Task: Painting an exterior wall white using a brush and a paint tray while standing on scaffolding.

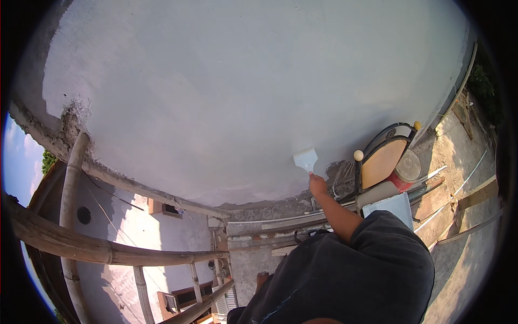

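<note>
My right hand [318, 185] is closed around the handle of a wide, pale putty knife [306, 159]. Its broad blade is against or very close to the large wall [232, 97], which has a smooth whitish-grey coat. Near the wall's lower edge the coat gives way to rough, darker masonry. Beside my right upper arm lies a flat, pale rectangular board or tray [389, 208], partly covered by my dark sleeve. My left hand does not show; a small bit of skin left of my shirt is too unclear to name.
Right of my hand stands a black-framed chair [384, 162] with a tan back, beside a red bucket [402, 181] with a greyish top. Bamboo poles [108, 249] form a railing at the left. Planks and pipes [475, 194] lie at the right.
</note>
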Demonstrator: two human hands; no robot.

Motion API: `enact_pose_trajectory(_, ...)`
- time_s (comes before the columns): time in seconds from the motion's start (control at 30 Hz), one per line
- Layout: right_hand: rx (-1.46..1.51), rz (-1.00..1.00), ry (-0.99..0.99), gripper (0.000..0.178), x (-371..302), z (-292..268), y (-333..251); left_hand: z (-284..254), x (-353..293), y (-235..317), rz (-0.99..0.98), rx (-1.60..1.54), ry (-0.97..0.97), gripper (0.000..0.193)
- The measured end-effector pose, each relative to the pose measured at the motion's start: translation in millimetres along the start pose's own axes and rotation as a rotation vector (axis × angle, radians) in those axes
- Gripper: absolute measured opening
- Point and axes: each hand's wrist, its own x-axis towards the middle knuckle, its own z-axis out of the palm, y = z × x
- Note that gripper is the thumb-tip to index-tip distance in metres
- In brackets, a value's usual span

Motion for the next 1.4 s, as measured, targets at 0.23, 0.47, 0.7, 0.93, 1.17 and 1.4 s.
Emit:
enact_pose_trajectory(0.23,-0.019,0.028,0.040,0.043,16.5,-7.7,28.0,-5.4,-14.9,27.0,0.022,0.034,-0.044,0.048)
enact_pose_trajectory(0.47,0.418,0.012,-0.148,0.030,-58.0,-70.8,-101.2,1.5,19.1,-15.7,0.300,0.403,-0.129,0.039)
enact_pose_trajectory(0.7,0.647,-0.420,-0.188,0.032,-81.2,-98.0,-160.3,-3.5,46.8,-34.9,0.458,0.391,-0.229,0.049)
enact_pose_trajectory(0.93,0.429,-0.428,-0.100,0.042,-4.8,-39.1,-96.7,-0.1,54.9,-37.6,0.608,0.674,-0.085,0.058)
enact_pose_trajectory(1.17,-0.090,-0.039,0.004,0.048,-7.5,3.2,12.5,-0.9,39.0,-40.7,0.366,0.457,-0.066,0.055)
enact_pose_trajectory(1.4,0.068,0.059,0.029,0.053,-1.2,-13.9,24.9,-14.8,-13.9,-8.4,0.647,0.655,-0.168,0.034)
